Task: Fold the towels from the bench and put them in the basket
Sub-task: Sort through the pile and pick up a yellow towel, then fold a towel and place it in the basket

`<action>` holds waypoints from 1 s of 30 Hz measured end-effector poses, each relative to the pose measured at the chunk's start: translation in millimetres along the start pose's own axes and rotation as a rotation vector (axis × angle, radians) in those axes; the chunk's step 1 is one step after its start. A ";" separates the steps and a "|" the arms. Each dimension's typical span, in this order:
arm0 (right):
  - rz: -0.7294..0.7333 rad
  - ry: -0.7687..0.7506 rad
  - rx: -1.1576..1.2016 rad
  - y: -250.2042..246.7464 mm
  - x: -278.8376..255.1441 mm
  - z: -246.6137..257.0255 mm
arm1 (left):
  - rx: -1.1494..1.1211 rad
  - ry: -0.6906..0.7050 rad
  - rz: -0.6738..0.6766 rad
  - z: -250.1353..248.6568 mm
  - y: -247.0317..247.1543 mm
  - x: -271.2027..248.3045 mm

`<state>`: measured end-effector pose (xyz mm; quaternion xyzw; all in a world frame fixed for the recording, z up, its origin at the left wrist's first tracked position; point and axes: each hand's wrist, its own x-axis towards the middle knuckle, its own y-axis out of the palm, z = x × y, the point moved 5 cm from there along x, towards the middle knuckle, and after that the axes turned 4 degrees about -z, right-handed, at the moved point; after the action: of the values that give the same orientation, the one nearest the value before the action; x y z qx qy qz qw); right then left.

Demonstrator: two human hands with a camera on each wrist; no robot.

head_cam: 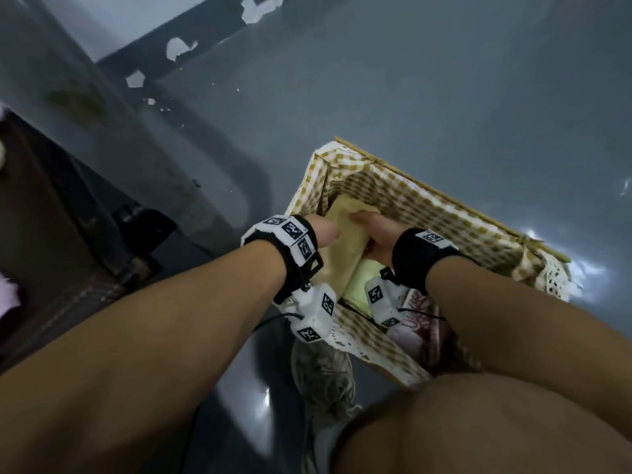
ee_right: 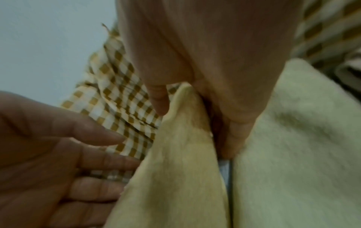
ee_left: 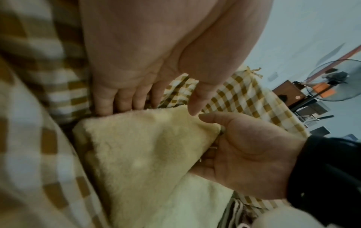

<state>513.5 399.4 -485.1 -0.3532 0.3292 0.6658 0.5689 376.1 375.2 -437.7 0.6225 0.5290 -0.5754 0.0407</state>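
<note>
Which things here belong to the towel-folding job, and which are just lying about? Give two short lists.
Part of the job:
yellow towel
pale green towel
patterned towel
basket
left hand
right hand

Just lying about:
standing fan
shoe
dark cabinet

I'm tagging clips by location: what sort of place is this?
Probably an indoor utility or workshop room, not a furnished living space: a bare grey painted floor with chipped patches, and a pedestal fan beyond the gingham-lined basket.
</note>
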 end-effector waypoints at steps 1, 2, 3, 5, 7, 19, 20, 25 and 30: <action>-0.007 -0.002 -0.024 -1.5 -1.2 3.6 | -0.051 0.001 -0.010 -2.7 -2.7 -4.4; -0.033 -0.014 -0.067 -4.1 -4.4 8.7 | -0.102 0.008 -0.012 -3.7 -5.0 -7.6; -0.079 -0.031 -0.136 -8.0 -9.4 14.4 | -0.139 0.014 -0.017 -4.2 -8.3 -15.3; -0.149 -0.061 -0.315 -13.3 -25.2 26.2 | -0.221 0.044 0.000 -6.3 -16.3 -36.1; -0.164 -0.101 -0.470 -10.5 -46.8 38.9 | -0.300 0.048 0.009 -3.1 -26.2 -55.8; 0.278 -0.563 -0.901 205.2 -259.3 113.6 | -0.069 0.427 -0.366 115.5 -192.1 -226.3; 0.314 -0.600 -0.935 230.6 -276.1 111.7 | -0.066 0.413 -0.395 137.9 -206.1 -239.3; 0.520 -0.690 -1.100 353.4 -332.9 77.1 | -0.046 0.313 -0.584 250.2 -245.7 -298.4; 0.535 -0.803 -1.289 431.4 -343.4 27.3 | -0.030 0.118 -0.639 350.6 -239.9 -312.4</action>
<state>119.3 183.4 -164.6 -0.2547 -0.2759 0.9147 0.1492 40.1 57.8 -184.0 0.4564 0.7077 -0.5139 -0.1636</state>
